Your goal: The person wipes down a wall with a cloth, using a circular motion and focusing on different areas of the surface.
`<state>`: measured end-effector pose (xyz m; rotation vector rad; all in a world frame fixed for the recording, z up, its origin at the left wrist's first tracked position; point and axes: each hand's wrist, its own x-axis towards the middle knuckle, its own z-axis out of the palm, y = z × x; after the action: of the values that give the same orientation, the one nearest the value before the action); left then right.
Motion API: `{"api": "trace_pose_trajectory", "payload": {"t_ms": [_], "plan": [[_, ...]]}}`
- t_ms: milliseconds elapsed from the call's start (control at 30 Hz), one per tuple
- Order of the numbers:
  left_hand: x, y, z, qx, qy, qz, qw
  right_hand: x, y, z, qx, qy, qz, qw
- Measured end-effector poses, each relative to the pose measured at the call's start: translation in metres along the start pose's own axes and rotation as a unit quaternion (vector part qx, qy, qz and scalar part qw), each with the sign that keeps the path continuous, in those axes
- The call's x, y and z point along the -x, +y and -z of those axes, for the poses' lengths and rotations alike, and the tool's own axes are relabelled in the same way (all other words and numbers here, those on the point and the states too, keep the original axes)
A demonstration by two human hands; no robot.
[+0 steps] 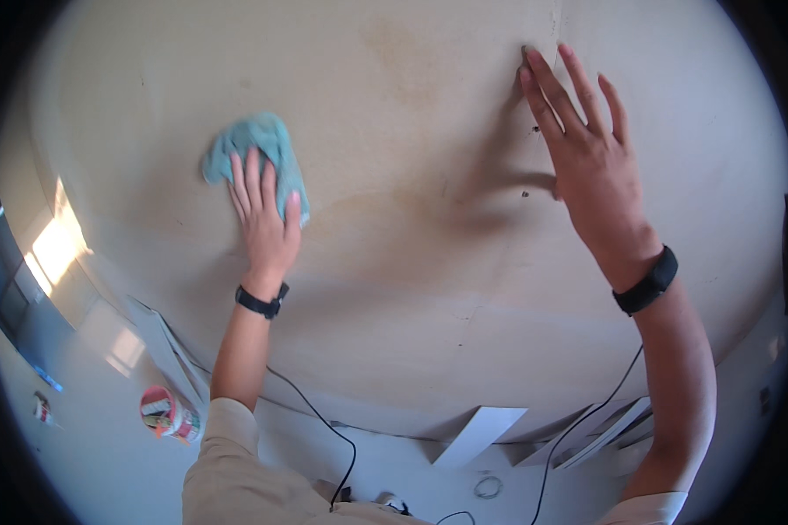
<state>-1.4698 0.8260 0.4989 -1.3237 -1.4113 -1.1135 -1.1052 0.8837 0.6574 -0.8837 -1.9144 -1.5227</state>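
Under the spread fingers of my left hand (259, 210) lies a light-blue cloth (279, 147), pressed flat against a cream-coloured wall (381, 262). My right hand (591, 151) is raised at the upper right with its fingers apart and nothing in them. Its fingertips are at or very close to the wall, and its shadow falls to the left. Two small dark holes show in the wall beside that hand. Faint yellowish-brown stains (407, 65) mark the wall between the hands. A dark band circles each wrist.
A bucket (187, 423) holding several items stands on the floor at the lower left, near long panels (164, 348) against the wall. A white board (479, 433) and further boards (607, 433) lean at the wall's foot. Black cables (351, 446) hang near my body. A coil (488, 487) lies on the floor.
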Motion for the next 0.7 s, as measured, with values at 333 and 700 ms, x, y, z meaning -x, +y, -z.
{"api": "trace_pose_trajectory", "payload": {"t_ms": [333, 700], "plan": [[-0.181, 0.060, 0.023, -0.042, 0.019, -0.262, 0.964, -0.009, -0.020, 0.036, -0.009, -0.129, -0.017, 0.992], [-0.101, 0.049, -0.003, 0.042, -0.025, -0.332, 0.942, -0.022, -0.052, 0.052, -0.056, -0.170, -0.119, 0.977]]}}
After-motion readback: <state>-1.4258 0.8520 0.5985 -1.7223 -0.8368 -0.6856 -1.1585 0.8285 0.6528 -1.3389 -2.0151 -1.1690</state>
